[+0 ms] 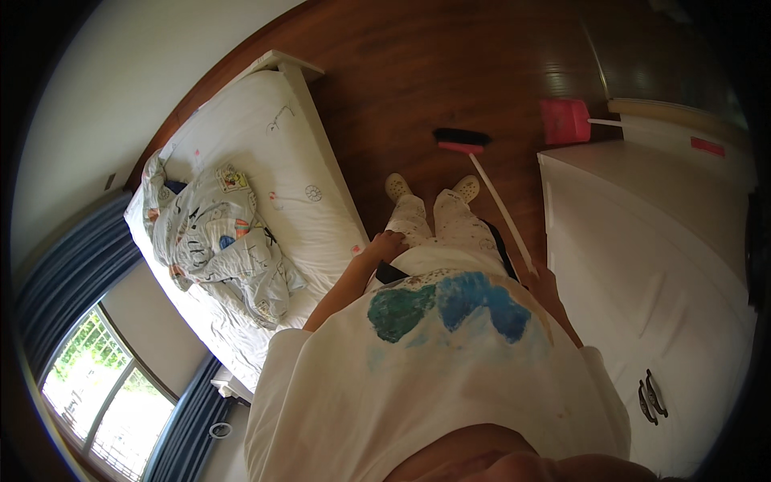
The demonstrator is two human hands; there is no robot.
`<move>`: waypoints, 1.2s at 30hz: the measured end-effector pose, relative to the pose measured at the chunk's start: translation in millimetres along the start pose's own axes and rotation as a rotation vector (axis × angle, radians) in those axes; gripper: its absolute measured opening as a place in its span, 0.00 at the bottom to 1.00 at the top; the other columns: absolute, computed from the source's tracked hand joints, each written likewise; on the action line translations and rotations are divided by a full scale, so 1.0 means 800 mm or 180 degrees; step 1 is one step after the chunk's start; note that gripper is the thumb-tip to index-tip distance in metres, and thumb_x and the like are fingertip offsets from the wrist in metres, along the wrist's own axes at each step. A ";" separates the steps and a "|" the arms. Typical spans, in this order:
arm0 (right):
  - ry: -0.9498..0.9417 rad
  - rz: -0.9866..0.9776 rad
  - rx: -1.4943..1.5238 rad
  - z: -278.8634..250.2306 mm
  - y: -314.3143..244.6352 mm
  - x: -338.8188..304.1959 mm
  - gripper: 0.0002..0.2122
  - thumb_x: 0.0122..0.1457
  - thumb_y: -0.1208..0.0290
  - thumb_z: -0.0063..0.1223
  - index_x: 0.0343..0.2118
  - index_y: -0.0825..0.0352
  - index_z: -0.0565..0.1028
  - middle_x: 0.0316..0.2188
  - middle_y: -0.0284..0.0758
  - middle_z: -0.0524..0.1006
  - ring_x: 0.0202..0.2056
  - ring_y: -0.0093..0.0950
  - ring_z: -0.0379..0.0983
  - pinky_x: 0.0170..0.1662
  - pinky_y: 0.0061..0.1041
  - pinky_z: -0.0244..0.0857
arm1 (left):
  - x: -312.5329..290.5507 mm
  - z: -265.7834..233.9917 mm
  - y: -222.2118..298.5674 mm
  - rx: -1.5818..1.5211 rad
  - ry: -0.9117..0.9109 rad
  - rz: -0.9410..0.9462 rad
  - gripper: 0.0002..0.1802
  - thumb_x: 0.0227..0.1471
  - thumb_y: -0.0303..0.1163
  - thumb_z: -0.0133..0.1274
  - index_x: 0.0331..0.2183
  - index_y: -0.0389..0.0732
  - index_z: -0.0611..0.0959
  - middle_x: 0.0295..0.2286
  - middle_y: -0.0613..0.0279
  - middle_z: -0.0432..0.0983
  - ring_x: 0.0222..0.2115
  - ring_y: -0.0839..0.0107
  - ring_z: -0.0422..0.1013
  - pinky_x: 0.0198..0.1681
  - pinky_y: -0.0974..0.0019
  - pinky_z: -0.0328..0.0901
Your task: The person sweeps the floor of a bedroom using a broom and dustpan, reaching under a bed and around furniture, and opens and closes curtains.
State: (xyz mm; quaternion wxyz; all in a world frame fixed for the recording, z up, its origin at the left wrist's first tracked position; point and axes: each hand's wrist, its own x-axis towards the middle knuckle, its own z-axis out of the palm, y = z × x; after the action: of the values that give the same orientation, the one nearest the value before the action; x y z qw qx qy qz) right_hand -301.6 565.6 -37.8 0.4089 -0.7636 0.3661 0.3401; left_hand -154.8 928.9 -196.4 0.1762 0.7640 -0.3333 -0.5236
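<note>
A broom (501, 199) with a white handle, pink head and dark bristles slants down to the wooden floor in front of my feet. My right hand (540, 283) is closed around the upper part of its handle, beside my right hip. My left hand (389, 244) hangs at my left thigh, its fingers lying loosely against the light, speckled trousers (408, 221) with nothing seen in them. Beyond the white cabinet's corner, to the right of the broom head, a pink dustpan (564, 122) rests on the floor, its pale handle running off to the right.
On my left stands a bed (309, 181) with a white patterned sheet and a crumpled quilt (217, 241). A white cabinet (642, 241) with dark handles rises close on my right. Brown wooden floor (401, 72) lies ahead. Blue curtains (80, 241) flank a bright window (104, 394).
</note>
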 end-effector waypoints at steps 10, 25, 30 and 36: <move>0.0734 -0.1136 0.0648 -0.007 -0.049 0.145 0.15 0.51 0.72 0.43 0.43 0.61 0.65 0.22 0.37 0.70 0.23 0.25 0.66 0.26 0.24 0.62 | 0.023 -0.017 0.044 0.0728 -0.0138 0.0451 0.18 0.46 0.44 0.40 0.37 0.44 0.72 0.38 0.56 0.66 0.41 0.57 0.60 0.42 0.56 0.56; -0.0109 0.0421 0.3323 -0.043 0.005 0.068 0.15 0.51 0.71 0.38 0.44 0.62 0.60 0.11 0.28 0.61 0.11 0.18 0.56 0.12 0.17 0.52 | 0.071 -0.022 0.061 0.0542 -0.0211 -0.0168 0.20 0.45 0.45 0.42 0.38 0.43 0.71 0.36 0.50 0.66 0.40 0.56 0.62 0.40 0.57 0.58; -0.0547 0.0052 0.3536 -0.040 -0.026 0.147 0.13 0.51 0.73 0.35 0.41 0.63 0.59 0.09 0.30 0.59 0.09 0.20 0.55 0.11 0.17 0.52 | 0.064 -0.064 0.106 0.0551 0.0629 0.0326 0.19 0.44 0.44 0.44 0.37 0.43 0.72 0.37 0.53 0.66 0.40 0.56 0.61 0.40 0.57 0.59; -0.2246 0.0396 0.5524 -0.089 -0.044 0.215 0.10 0.53 0.71 0.38 0.38 0.64 0.62 0.17 0.29 0.65 0.14 0.15 0.58 0.14 0.13 0.54 | 0.079 -0.082 0.105 0.0277 0.0464 0.0266 0.18 0.45 0.43 0.43 0.37 0.43 0.72 0.38 0.54 0.64 0.42 0.56 0.59 0.43 0.58 0.57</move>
State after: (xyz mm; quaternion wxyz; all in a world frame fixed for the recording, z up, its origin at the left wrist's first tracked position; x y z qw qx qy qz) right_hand -170.4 469.2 -134.4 0.9039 -0.0234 0.3868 0.1812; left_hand -107.3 819.4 -162.0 0.1883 0.7925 -0.3736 -0.4438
